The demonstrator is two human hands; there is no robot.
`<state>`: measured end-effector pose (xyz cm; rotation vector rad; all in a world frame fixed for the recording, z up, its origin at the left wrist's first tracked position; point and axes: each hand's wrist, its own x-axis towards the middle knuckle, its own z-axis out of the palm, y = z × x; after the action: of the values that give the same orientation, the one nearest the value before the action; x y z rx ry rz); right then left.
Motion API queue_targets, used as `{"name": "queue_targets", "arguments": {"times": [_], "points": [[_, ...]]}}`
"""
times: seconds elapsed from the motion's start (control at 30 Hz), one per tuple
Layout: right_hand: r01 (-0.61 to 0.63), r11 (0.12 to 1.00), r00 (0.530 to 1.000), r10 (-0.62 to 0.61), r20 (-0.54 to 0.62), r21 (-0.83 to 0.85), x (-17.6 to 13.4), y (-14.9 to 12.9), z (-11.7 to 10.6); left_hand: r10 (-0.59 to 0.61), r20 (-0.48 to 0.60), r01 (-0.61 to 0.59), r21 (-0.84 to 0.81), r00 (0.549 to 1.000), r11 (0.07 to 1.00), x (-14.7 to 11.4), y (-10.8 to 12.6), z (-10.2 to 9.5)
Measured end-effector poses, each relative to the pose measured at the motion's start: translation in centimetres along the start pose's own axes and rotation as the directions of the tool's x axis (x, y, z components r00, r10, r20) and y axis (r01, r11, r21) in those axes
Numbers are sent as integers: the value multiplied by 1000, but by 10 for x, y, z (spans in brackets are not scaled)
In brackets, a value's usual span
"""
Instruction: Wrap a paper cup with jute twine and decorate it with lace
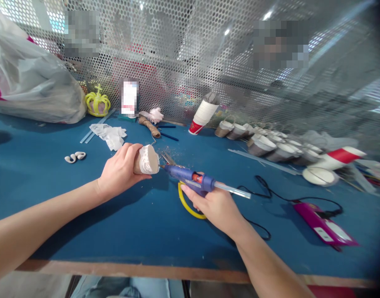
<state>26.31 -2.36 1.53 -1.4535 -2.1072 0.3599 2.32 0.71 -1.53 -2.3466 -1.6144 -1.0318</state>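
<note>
My left hand (118,171) is wrapped around a small paper cup (149,160) that lies on its side in my grip. White lace runs around the cup, with a brown covering partly hidden by my fingers. My right hand (219,207) grips a blue hot glue gun (190,178) by its handle. Its nozzle points left, at the cup's edge; whether it touches I cannot tell. A clear glue stick (235,190) sticks out of the gun's back. Beneath the gun lie scissors with a yellow handle (187,205), partly covered by my right hand.
Behind stand a twine roll (150,126), crumpled white lace (111,135), a yellow crown (97,102) and stacked paper cups (204,111). Several wrapped cups (261,145) line the back right. A purple pouch (322,223) and black cable (267,190) lie right. A perforated metal screen (165,49) closes the back.
</note>
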Motion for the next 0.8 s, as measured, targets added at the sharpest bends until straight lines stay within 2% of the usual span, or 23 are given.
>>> {"name": "queue_targets", "arguments": {"times": [0.47, 0.8], "points": [[-3, 999, 1000, 2, 26, 44, -1, -3, -2, -1, -27, 2, 24, 1000, 1000, 2, -4, 2], [-89, 982, 992, 74, 98, 164, -1, -9, -6, -5, -28, 6, 27, 1000, 1000, 3, -3, 0]]}}
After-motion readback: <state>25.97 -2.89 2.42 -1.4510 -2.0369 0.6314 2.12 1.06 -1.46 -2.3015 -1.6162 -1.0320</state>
